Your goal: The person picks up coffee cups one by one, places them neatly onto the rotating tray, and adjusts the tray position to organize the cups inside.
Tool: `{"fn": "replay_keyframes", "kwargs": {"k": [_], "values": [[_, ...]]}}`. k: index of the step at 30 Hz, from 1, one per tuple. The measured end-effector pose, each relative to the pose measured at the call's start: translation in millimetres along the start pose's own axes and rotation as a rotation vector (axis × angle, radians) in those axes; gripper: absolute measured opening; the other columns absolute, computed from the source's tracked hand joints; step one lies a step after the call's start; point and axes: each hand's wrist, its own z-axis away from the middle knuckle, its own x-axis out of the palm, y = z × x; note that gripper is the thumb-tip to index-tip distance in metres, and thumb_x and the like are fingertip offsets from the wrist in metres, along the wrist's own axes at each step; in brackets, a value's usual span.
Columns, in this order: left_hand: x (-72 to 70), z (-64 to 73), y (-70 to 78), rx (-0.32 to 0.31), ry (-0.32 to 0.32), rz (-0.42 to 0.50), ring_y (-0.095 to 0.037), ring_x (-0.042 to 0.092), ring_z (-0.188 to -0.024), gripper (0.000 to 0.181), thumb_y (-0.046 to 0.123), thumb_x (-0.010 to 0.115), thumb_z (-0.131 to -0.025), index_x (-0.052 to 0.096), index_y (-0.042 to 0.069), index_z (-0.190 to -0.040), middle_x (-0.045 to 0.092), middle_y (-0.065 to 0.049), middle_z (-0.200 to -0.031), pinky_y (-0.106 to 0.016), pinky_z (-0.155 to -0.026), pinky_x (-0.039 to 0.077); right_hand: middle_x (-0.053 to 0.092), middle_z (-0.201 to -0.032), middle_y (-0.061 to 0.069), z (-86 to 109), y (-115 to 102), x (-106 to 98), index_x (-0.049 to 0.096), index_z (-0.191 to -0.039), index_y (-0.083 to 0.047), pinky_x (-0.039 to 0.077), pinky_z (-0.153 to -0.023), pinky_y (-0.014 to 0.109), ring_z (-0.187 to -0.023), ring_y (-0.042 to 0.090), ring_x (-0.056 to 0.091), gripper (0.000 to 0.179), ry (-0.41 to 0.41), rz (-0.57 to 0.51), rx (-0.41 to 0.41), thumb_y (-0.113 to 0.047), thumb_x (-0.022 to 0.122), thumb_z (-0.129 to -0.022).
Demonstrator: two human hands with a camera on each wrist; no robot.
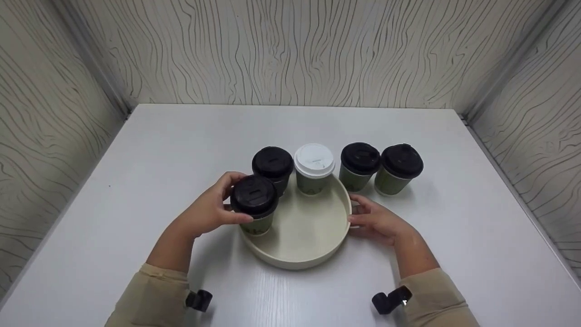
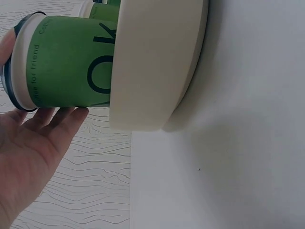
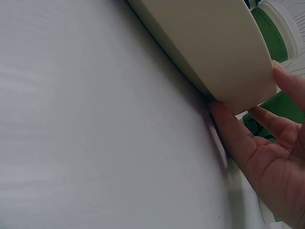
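Observation:
My left hand (image 1: 209, 206) holds a green paper coffee cup (image 1: 255, 200) with a black lid, which stands upright inside the left side of a round cream tray (image 1: 313, 234). The left wrist view shows the thumb at the lid and the fingers along the side of the cup (image 2: 71, 62). On the opposite side, my right hand (image 1: 376, 220) grips the wall of the tray, with fingertips low against its outside (image 3: 209, 47). Also within the tray, near its back, are another black-lidded cup (image 1: 273, 163) and a white-lidded cup (image 1: 314, 163).
Just outside the tray, at the back right, two more green cups with black lids stand side by side, one nearer (image 1: 360, 161) and one farther right (image 1: 399, 170). The white table (image 1: 159, 136) ends at wood-grain patterned walls (image 1: 290, 54) behind and at both sides.

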Motion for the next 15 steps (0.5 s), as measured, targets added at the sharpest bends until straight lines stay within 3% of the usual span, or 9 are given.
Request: {"fn": "replay_keyframes", "kwargs": {"k": [15], "values": [[2.9,0.4,-6.8,-0.014,-0.006,-0.025,-0.023,0.044,-0.114,0.077,0.019,0.083,-0.065,0.038,0.015,-0.127,0.043,-0.006,-0.126,-0.038,-0.089,0.044,0.047,-0.121,0.021,-0.7,1.2,-0.5,0.016,-0.144,-0.006,0.044,-0.09,0.044,-0.1,0.028,0.058,0.071,0.003,-0.013,0.009,-0.001,0.057,-0.086]]}}
